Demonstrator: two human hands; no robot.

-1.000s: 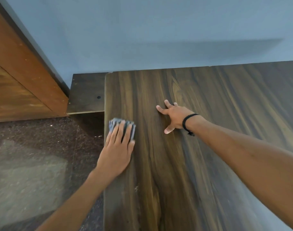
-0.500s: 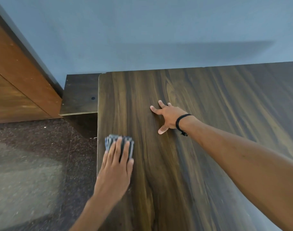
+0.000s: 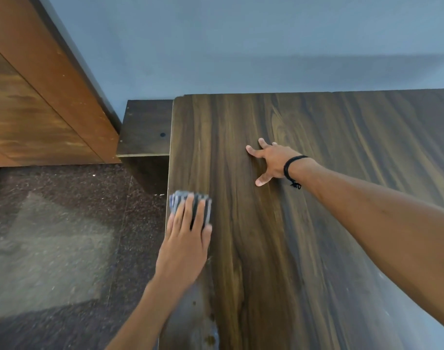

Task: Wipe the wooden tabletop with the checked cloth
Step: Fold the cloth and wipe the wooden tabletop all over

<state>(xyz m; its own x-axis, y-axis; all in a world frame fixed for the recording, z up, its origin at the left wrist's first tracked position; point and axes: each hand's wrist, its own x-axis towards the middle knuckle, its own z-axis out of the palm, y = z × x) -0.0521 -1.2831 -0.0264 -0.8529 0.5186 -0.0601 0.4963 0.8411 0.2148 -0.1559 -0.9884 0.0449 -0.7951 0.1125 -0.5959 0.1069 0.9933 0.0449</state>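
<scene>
Checked cloth (image 3: pixel 176 199) lies under the flat fingers of the left hand (image 3: pixel 184 246) at the nine-o'clock edge of the tabletop (image 3: pixel 304 248), with the splayed right hand (image 3: pixel 271 161) at its two o'clock.

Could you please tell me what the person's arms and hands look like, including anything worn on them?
No sleeves or gloves are in view on either side. The right hand has a black cord bracelet round its wrist, with a small knotted end hanging from it. The left hand shows no ring, watch or band.
</scene>
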